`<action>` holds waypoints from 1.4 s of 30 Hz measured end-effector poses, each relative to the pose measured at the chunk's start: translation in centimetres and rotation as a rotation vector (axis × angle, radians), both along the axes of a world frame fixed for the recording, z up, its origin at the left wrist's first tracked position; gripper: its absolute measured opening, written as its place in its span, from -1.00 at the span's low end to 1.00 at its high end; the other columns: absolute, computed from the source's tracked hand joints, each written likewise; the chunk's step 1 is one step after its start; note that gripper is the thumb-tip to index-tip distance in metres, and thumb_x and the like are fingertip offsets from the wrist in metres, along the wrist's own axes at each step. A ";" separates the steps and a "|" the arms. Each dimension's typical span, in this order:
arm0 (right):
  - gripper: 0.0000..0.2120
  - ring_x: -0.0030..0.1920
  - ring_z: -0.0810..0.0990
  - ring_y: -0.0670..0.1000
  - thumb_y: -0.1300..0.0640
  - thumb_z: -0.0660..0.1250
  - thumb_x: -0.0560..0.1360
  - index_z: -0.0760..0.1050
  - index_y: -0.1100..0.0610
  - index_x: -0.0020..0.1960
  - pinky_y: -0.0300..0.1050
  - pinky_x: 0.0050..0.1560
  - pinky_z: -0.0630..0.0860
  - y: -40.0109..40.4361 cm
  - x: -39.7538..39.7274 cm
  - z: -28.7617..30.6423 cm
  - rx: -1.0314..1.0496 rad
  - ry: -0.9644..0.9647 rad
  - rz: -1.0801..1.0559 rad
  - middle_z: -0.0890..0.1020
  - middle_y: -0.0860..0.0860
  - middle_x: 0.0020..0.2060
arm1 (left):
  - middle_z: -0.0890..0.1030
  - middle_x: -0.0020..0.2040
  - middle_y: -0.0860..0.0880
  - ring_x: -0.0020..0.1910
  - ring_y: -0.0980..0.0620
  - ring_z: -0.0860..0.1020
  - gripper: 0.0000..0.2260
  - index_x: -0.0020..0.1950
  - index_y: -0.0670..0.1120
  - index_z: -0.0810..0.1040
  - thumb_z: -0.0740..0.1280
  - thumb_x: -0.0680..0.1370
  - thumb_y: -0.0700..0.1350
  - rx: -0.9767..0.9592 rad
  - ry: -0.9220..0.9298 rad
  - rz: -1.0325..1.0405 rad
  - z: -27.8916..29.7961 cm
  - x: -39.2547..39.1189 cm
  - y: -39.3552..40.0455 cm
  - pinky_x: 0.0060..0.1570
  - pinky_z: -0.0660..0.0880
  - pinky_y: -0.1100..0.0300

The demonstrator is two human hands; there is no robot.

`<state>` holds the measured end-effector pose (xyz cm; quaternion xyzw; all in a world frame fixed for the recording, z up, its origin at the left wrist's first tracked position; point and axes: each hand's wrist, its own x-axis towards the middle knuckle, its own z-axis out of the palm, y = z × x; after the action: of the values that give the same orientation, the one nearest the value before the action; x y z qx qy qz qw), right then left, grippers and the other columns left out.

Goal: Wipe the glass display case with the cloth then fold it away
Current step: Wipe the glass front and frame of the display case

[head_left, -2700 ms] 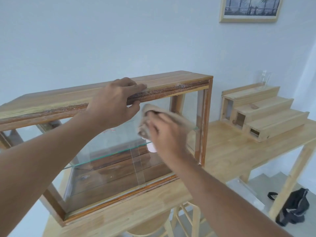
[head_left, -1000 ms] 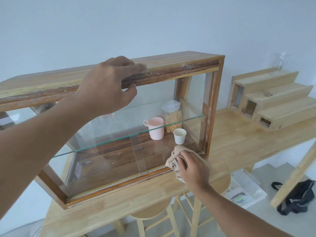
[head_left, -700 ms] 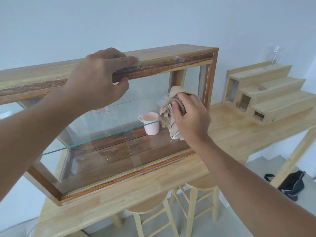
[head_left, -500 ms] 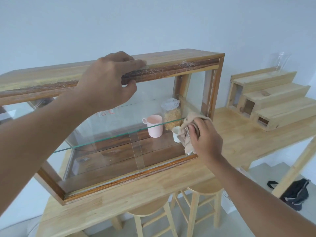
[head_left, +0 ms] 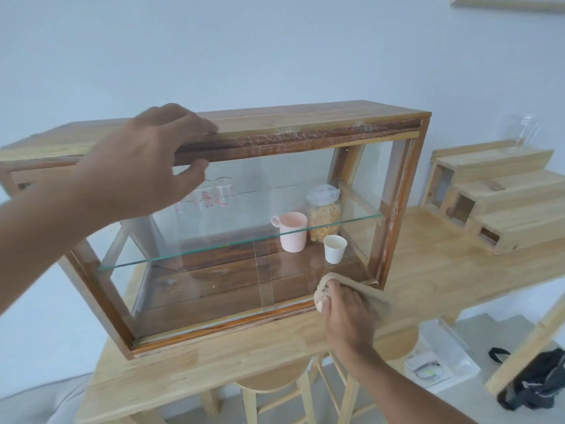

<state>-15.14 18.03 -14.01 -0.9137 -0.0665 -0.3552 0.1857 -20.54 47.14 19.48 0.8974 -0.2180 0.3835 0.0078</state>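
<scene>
Right hand, lower right of centre: clenched around a bunched beige cloth, which is pressed to the lower right corner of the case's front glass, at the bottom rail. Part of the cloth is spread out to the right from under the hand, onto the table.

Left hand, left of centre: clamped on the front edge of the case top, fingers laid over the top board, thumb hooked under the dark front rail.

Case: wood frame, glass front and sides, seated on the table and filling the middle of the frame. A glass shelf is seen running across it at mid height.

Inside, right half, on the case floor: a pink mug, a jar of yellowish contents under a white lace-edged cover just to its right, and a white cup in front of the jar. Clear measuring cups with red markings are seen further left, partly hidden by the left hand.

Right edge of frame: a stepped wooden stand on the table, apart from the case. Below the table: stools; a black bag on the floor at lower right.
</scene>
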 end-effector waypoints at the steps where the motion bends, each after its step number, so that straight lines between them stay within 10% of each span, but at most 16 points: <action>1: -0.82 -0.25 0.64 0.17 0.11 0.25 0.47 0.51 0.10 0.04 0.02 -0.28 0.56 1.1 -0.5 -0.2 -0.020 -0.001 0.043 0.63 0.05 -0.28 | 0.60 0.17 0.02 0.15 -0.19 0.57 -0.67 0.30 0.03 0.58 0.42 0.54 -0.15 -0.018 -0.019 0.016 -0.1 -0.6 1.3 0.09 0.54 -0.10; 6: -0.84 -0.22 0.63 0.14 0.09 0.26 0.47 0.52 0.04 0.03 0.05 -0.27 0.58 7.6 -2.5 -0.4 -0.019 0.065 0.194 0.62 0.00 -0.26 | 0.37 0.00 0.41 0.14 -0.17 0.52 -0.66 0.07 0.40 0.39 0.44 0.56 -0.01 -0.130 -0.076 0.077 -0.5 -2.7 6.5 0.14 0.48 -0.09; 13: -0.86 -0.24 0.65 0.07 0.05 0.21 0.54 0.54 -0.03 0.00 -0.06 -0.34 0.52 8.8 -3.1 2.9 0.047 -0.009 0.224 0.65 -0.08 -0.27 | 0.68 0.14 -0.10 0.01 -0.29 0.58 -0.62 0.26 -0.03 0.65 0.27 0.59 0.17 -0.110 -0.188 0.200 -1.6 -2.7 9.2 -0.05 0.52 -0.11; 25: -0.69 0.12 0.66 0.08 0.10 0.40 0.58 0.59 0.01 0.32 -0.05 -0.09 0.57 12.6 -2.3 25.9 0.232 -0.437 0.193 0.71 0.00 0.13 | 0.68 0.00 -0.15 -0.06 -0.31 0.62 -0.62 0.18 -0.02 0.69 0.28 0.59 0.21 -0.137 -0.335 0.170 -2.4 -1.5 9.8 -0.22 0.49 -0.05; 32: -0.78 -0.01 0.67 0.06 0.03 0.37 0.61 0.60 -0.02 0.24 -0.03 -0.17 0.63 13.2 -2.6 14.4 0.202 -0.377 0.108 0.69 0.01 -0.01 | 0.67 -0.08 -0.16 -0.10 -0.30 0.63 -0.61 0.13 -0.04 0.70 0.26 0.61 0.21 -0.115 -0.414 0.126 -2.7 -0.8 10.3 -0.17 0.54 -0.07; 37: -0.83 -0.04 0.65 0.00 0.04 0.38 0.54 0.50 -0.12 0.11 -0.24 -0.16 0.48 13.3 -5.0 6.3 0.270 -0.094 0.155 0.66 -0.10 -0.05 | 0.66 -0.14 -0.15 -0.17 -0.27 0.63 -0.68 0.08 -0.06 0.72 0.34 0.60 0.15 -0.084 -0.469 0.136 -2.7 -1.3 10.0 -0.27 0.21 0.14; 42: -0.84 -0.03 0.67 -0.08 -0.01 0.35 0.58 0.57 -0.14 0.16 -0.27 -0.17 0.51 13.8 -5.4 7.5 0.260 -0.132 0.174 0.70 -0.12 0.01 | 0.65 -0.19 -0.11 -0.21 -0.23 0.61 -0.72 0.03 -0.05 0.72 0.36 0.59 0.13 -0.101 -0.469 0.131 -2.8 -1.1 10.3 -0.23 0.46 0.02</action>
<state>-20.53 31.85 -6.47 -0.8476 -0.1110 -0.4024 0.3276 -21.59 57.42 16.65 0.7946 -0.1356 0.5913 -0.0231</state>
